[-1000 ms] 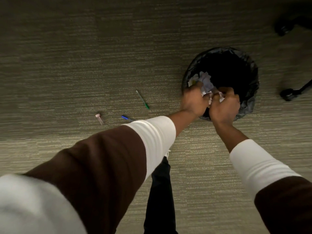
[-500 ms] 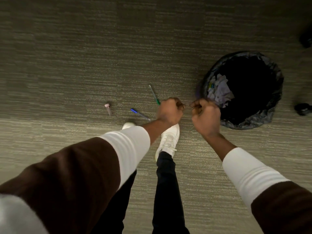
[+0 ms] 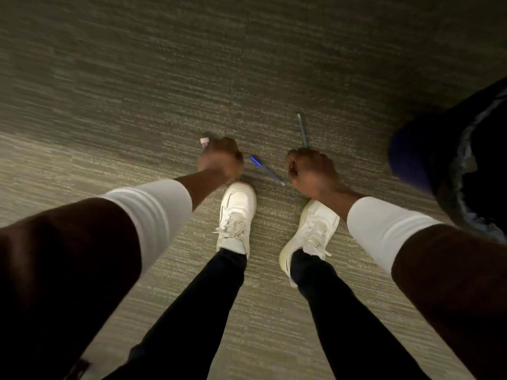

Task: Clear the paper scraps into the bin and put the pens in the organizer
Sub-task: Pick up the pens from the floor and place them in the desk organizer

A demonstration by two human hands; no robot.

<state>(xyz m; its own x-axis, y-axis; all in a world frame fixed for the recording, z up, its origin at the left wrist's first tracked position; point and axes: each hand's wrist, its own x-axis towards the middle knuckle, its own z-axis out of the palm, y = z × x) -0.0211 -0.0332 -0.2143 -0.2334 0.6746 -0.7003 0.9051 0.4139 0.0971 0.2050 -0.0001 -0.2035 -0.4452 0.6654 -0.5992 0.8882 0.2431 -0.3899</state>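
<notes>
A green pen [image 3: 301, 130] lies on the carpet, its near end hidden behind my right hand [image 3: 310, 168]. The fingers of that hand are curled into a fist, and I cannot tell whether they touch the pen. Between my two hands a blue pen [image 3: 264, 170] lies at a slant. A small pink item [image 3: 204, 141] pokes out at the upper left of my left hand [image 3: 220, 159], which is blurred and also curled shut. The black-lined bin [image 3: 452, 165] sits at the right edge, only partly in view, with pale paper along its inner side.
My two white shoes [image 3: 236, 215] [image 3: 312, 231] stand just below the hands on the olive carpet [image 3: 137, 91]. The bin crowds the right side. No organizer is in view.
Both hands left the bin, where they let go of paper scraps, and swung left and down over the pens. The view shifted left, pushing the bin to the right edge.
</notes>
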